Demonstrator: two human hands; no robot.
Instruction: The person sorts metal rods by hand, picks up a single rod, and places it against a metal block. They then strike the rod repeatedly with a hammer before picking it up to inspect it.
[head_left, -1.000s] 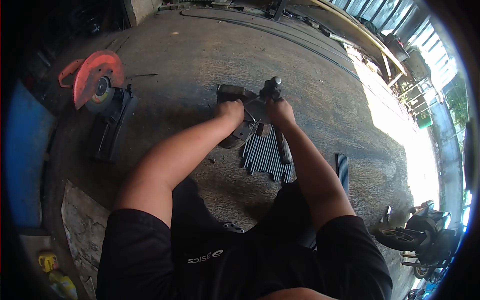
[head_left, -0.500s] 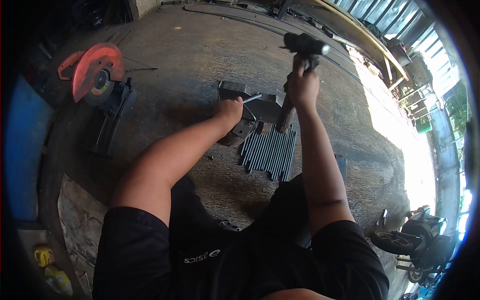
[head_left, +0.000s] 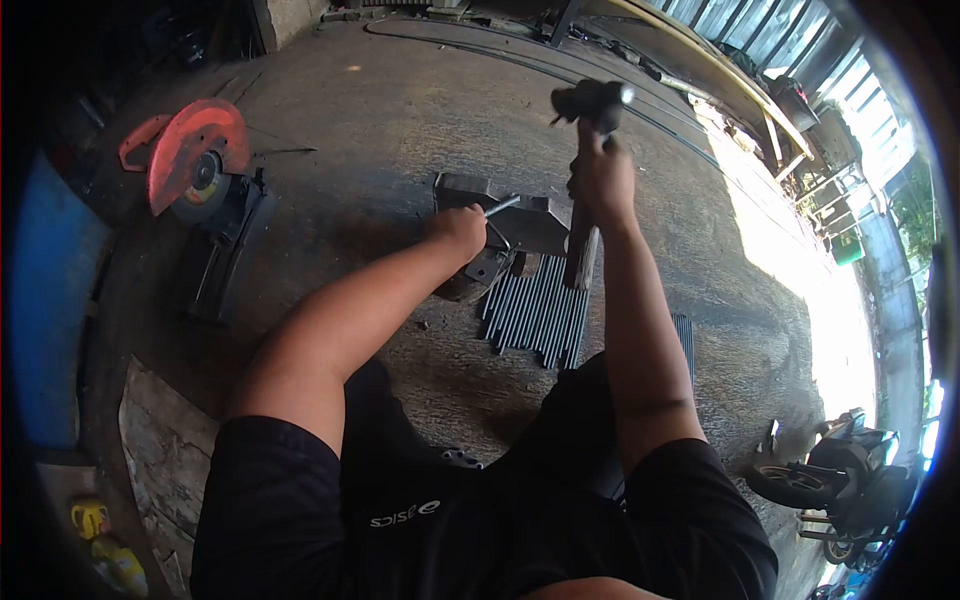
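My left hand (head_left: 461, 233) is closed around a metal rod (head_left: 503, 204), whose end sticks out over a dark steel block (head_left: 540, 226) on the floor. Raised above and to the right of the block, my right hand (head_left: 606, 182) grips a hammer (head_left: 581, 262) by its wooden handle. The hammer head is up at the far end, apart from the rod. Just below my left hand sits a small metal plate (head_left: 484, 268) with a hole in it. A row of cut rods (head_left: 535, 318) lies on the ground between the block and my knees.
A red cut-off saw (head_left: 215, 150) stands at the left. More rods (head_left: 684, 338) lie right of my right forearm. A motorcycle (head_left: 850, 475) is parked at lower right. Long bars (head_left: 480, 45) stretch along the far floor, and a blue panel (head_left: 45, 310) stands far left.
The hammer and my right hand have shifted a little left and down, still raised. My left hand keeps its hold on the rod over the block.
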